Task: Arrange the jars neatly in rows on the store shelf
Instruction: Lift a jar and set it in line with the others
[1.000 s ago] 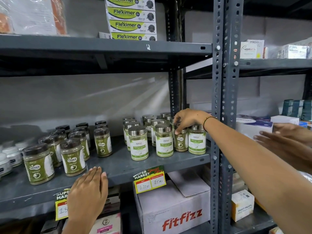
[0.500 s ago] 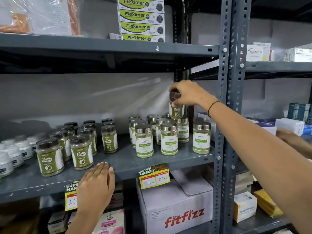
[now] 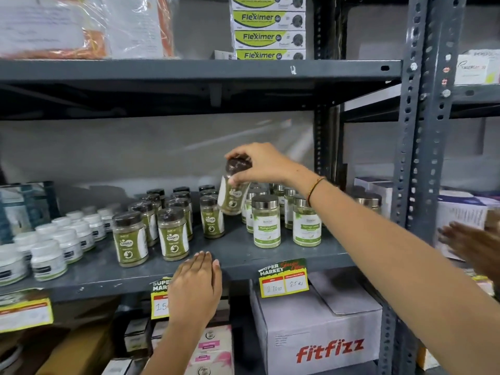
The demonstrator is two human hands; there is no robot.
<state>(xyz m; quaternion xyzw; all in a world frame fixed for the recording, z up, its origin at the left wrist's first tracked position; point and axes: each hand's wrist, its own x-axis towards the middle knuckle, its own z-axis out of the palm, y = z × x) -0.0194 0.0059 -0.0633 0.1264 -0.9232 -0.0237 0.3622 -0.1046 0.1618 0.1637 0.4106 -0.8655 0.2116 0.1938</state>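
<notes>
Right hand (image 3: 261, 166) grips a dark-lidded jar (image 3: 233, 194) aloft; left hand (image 3: 196, 286) lies flat, empty, on shelf edge (image 3: 243, 262).

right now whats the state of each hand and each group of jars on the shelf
right hand: gripping dark-lidded green jar, lifted, tilted
left hand: flat on grey metal shelf edge, empty
dark-lidded green jars: upright, rows
silver-lidded white-label jars: upright
white plastic jars: upright

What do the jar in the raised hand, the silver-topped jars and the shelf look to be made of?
Held jar: clear body, plastic or glass, showing greenish powder; dark, probably plastic lid.
Silver-topped jars: clear bodies; lids look like brushed metal, with a soft sheen.
Shelf: grey-painted metal, matte, judging by the punched uprights.
</notes>
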